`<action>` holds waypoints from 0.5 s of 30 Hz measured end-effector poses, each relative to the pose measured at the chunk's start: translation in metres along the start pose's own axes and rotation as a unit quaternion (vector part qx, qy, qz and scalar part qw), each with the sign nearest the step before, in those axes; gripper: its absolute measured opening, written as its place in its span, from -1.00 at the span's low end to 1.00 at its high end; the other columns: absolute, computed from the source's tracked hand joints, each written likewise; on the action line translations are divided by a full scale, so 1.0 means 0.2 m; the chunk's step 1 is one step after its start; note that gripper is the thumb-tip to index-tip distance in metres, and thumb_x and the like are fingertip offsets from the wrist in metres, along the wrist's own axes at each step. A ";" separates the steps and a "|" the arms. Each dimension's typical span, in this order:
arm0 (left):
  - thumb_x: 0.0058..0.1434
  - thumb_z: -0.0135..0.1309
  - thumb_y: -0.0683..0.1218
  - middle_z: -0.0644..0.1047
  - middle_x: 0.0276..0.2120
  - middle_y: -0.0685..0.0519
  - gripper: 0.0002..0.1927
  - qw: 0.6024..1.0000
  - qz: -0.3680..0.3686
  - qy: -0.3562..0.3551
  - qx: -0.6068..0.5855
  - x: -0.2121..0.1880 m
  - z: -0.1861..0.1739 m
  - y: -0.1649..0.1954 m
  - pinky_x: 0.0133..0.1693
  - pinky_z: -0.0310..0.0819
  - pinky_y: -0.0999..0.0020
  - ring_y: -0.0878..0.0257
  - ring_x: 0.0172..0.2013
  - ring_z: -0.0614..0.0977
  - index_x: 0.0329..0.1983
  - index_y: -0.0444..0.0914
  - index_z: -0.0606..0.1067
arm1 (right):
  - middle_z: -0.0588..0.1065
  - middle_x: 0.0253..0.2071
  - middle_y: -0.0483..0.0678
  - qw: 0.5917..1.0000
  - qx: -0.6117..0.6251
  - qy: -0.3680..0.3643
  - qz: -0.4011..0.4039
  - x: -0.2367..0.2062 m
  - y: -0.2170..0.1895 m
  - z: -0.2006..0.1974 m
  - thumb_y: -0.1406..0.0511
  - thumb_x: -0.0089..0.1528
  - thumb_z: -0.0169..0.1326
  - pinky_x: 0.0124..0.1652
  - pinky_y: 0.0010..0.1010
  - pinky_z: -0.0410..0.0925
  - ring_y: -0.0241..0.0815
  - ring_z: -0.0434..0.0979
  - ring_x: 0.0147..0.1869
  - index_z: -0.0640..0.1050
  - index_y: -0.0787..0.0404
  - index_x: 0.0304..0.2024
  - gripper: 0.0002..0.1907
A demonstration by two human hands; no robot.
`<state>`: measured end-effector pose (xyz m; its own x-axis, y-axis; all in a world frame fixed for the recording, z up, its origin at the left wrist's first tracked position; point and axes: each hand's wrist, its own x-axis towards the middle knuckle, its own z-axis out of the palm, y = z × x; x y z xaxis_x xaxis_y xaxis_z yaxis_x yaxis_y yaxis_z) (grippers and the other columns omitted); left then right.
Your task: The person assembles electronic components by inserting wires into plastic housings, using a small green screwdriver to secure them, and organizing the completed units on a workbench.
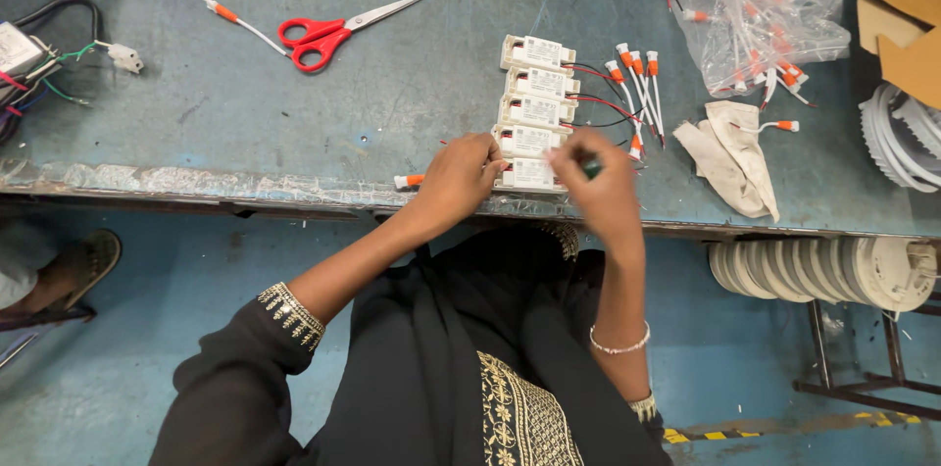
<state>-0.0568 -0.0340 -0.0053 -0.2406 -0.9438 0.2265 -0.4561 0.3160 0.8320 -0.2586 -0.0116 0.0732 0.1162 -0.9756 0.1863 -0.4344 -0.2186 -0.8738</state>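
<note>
Blue-grey and scuffed, the workbench (294, 123) carries a column of small white driver boxes (534, 98) with red and black leads. I see my left hand (456, 182) pinching the edge of the nearest box (529, 174), right at the bench's front lip, while my right hand (603, 187) closes on something small and dark beside it (what exactly, I cannot tell). Red-handled scissors (328, 30) lie well apart to the left; orange-capped wires (637, 74), a cloth (730, 157) and a plastic bag of connectors (755, 5) crowd the right.
</note>
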 end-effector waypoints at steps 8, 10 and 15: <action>0.25 0.08 -0.23 0.50 -0.28 -0.20 -0.86 0.999 0.035 0.002 -0.007 -0.04 0.02 0.01 -0.19 0.35 -0.06 -0.21 -0.20 0.52 -0.26 -0.36 0.35 | 0.44 -0.10 0.01 0.973 -0.230 -0.033 0.020 -0.14 -0.10 0.11 0.25 0.12 0.33 -0.17 -0.15 0.37 0.07 0.50 -0.10 0.53 0.01 0.11 -0.50; 0.24 0.09 -0.23 0.52 -0.31 -0.20 -0.87 0.999 0.035 -0.002 -0.009 -0.06 0.00 0.03 -0.22 0.37 -0.03 -0.19 -0.23 0.53 -0.28 -0.36 0.37 | 0.44 -0.14 0.00 0.971 -0.236 -0.025 0.032 -0.16 -0.12 0.12 0.25 0.13 0.33 -0.21 -0.18 0.36 0.03 0.49 -0.15 0.53 0.02 0.11 -0.51; 0.26 0.03 -0.21 0.61 -0.48 -0.11 -0.92 0.975 -0.157 -0.107 -0.117 0.00 -0.19 0.08 -0.41 0.56 0.22 0.12 -0.48 0.70 -0.26 -0.33 0.50 | 0.31 -0.44 -0.11 0.996 -0.056 -0.003 0.072 -0.29 -0.13 0.01 0.30 0.20 0.28 -0.34 -0.48 0.21 -0.31 0.26 -0.37 0.59 0.12 0.11 -0.59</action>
<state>-0.0318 -0.0326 0.0267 -0.3064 -0.9404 -0.1476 -0.3342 -0.0389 0.9417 -0.2515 0.0502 0.0843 0.0500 -0.9969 0.0600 -0.5441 -0.0776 -0.8354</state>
